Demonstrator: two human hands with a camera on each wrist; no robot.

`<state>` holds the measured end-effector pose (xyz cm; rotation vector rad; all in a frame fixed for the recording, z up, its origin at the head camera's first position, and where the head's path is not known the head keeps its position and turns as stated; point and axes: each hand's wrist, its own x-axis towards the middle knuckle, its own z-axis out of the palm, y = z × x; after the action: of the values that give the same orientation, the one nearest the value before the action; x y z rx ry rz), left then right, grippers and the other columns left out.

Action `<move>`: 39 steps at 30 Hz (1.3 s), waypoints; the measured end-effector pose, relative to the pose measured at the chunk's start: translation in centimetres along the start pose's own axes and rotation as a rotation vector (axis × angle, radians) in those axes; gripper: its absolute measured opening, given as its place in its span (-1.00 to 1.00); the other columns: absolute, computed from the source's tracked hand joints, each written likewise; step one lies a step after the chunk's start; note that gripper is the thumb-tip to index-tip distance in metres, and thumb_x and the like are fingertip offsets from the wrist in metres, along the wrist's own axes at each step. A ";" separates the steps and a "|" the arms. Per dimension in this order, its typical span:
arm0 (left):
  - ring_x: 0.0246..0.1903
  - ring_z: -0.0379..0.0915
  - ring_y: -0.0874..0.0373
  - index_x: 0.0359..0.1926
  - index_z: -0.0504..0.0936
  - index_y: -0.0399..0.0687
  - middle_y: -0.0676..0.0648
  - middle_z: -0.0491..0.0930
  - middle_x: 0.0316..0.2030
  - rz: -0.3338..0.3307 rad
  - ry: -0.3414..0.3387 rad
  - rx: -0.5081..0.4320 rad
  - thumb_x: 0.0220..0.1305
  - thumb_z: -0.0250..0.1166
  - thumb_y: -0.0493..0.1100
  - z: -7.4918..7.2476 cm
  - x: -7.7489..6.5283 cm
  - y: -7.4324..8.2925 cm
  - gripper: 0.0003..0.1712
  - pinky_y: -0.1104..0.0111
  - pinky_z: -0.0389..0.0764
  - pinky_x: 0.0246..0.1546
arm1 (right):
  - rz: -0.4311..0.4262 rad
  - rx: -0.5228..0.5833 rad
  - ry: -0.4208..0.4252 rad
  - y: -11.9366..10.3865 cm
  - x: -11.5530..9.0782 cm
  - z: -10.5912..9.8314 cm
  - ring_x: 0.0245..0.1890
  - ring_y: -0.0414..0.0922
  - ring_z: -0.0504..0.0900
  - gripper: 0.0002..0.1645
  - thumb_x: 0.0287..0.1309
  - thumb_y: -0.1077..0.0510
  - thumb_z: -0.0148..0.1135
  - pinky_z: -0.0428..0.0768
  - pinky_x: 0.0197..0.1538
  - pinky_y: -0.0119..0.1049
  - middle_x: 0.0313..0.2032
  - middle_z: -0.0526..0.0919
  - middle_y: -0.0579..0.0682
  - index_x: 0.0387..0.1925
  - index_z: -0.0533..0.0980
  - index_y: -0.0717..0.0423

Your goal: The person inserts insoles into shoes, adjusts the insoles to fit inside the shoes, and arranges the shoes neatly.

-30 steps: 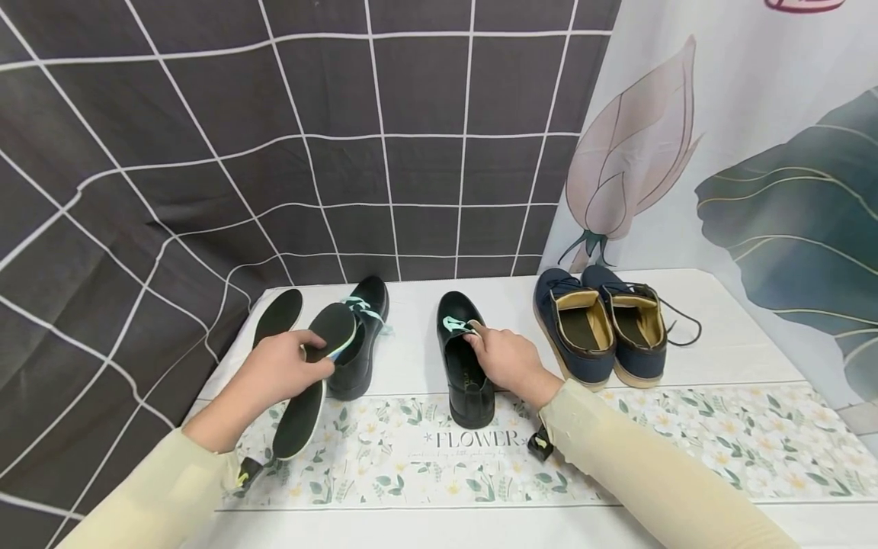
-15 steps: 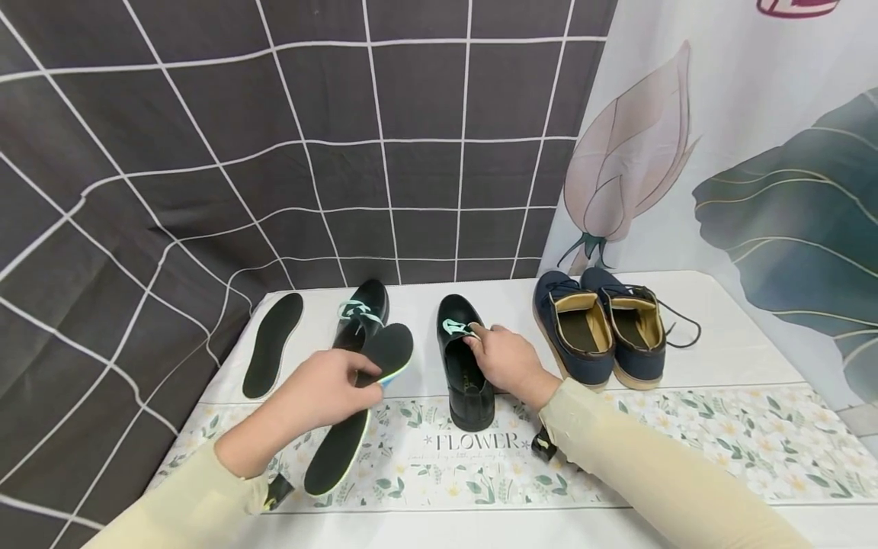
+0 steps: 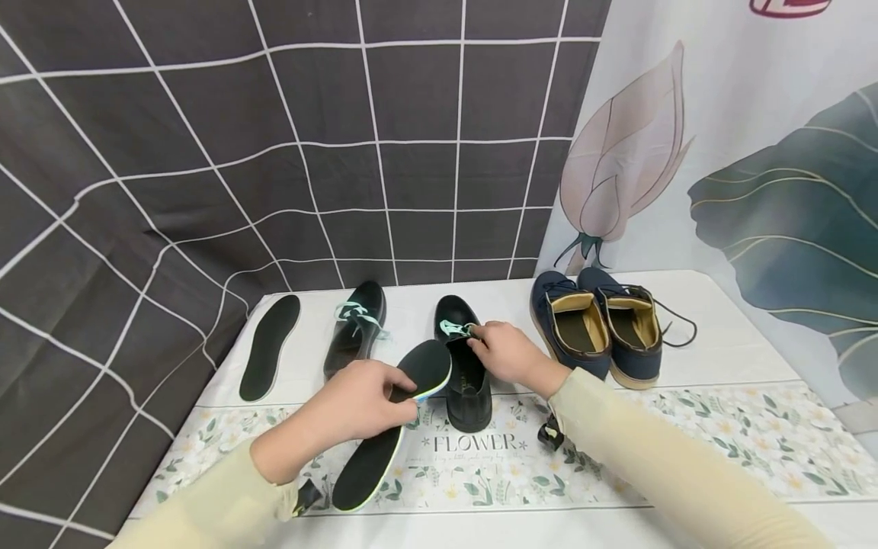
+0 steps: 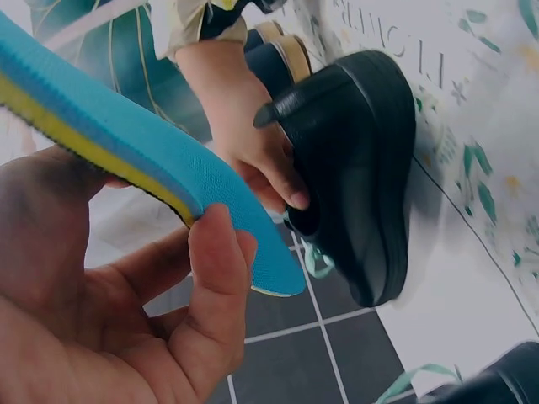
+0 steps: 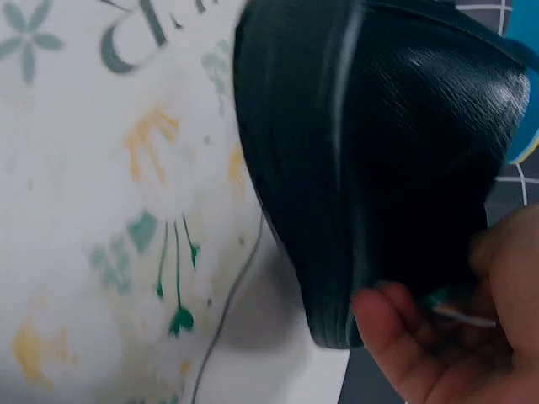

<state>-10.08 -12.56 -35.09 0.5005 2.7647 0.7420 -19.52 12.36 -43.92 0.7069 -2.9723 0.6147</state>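
My left hand (image 3: 363, 400) pinches an insole (image 3: 370, 465) between thumb and fingers. Black on top in the head view, it shows a blue underside and a yellow edge in the left wrist view. Its front end overlaps the opening of a black lace-up shoe (image 3: 469, 412) with mint laces. My right hand (image 3: 507, 351) grips that shoe at the right side of its opening, by the laces; fingertips (image 5: 383, 324) show against its side in the right wrist view. The matching black shoe (image 3: 353, 328) stands to the left, partly behind my left hand.
A second black insole (image 3: 270, 347) lies at the far left of the white table. Two navy shoes, one left (image 3: 572, 328) and one right (image 3: 634, 347), stand at the right, a loose lace beside them. A dark checked cloth (image 3: 411, 175) hangs behind.
My left hand has carried the insole rightward, from over the left black shoe to the opening of the other one. My right hand keeps its grip there, almost still.
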 end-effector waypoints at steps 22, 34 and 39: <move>-0.35 0.54 0.26 -0.23 0.82 0.20 0.18 0.72 -0.34 -0.028 -0.097 0.081 0.02 0.32 0.11 2.7 3.6 2.4 -0.70 0.34 0.56 -0.32 | -0.028 0.133 -0.164 0.7 0.9 -1.0 -0.49 -0.17 0.45 -0.68 0.46 0.10 0.07 0.46 -0.27 -0.23 -0.49 0.53 -0.07 -0.39 0.63 0.05; -0.59 0.41 0.20 -0.81 0.57 0.23 0.22 0.38 -0.84 0.011 -0.102 0.120 0.13 0.22 0.14 3.5 5.1 3.3 -0.59 0.33 0.41 -0.55 | 0.002 0.142 -0.193 0.8 1.3 -1.0 -0.52 -0.17 0.44 -0.60 0.47 0.08 0.06 0.42 -0.33 -0.27 -0.57 0.45 -0.07 -0.57 0.51 -0.02; -0.57 0.42 0.20 -0.80 0.59 0.24 0.22 0.43 -0.81 -0.010 -0.079 0.133 0.13 0.21 0.16 3.6 5.8 3.5 -0.59 0.34 0.42 -0.52 | -0.004 0.128 -0.206 0.7 1.4 -1.1 -0.56 -0.16 0.42 -0.55 0.48 0.07 0.03 0.40 -0.36 -0.28 -0.60 0.40 -0.08 -0.62 0.44 -0.05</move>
<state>-13.36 -5.93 -37.09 0.5299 2.7522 0.5269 -21.16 12.76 -43.03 0.8329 -3.1391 0.7837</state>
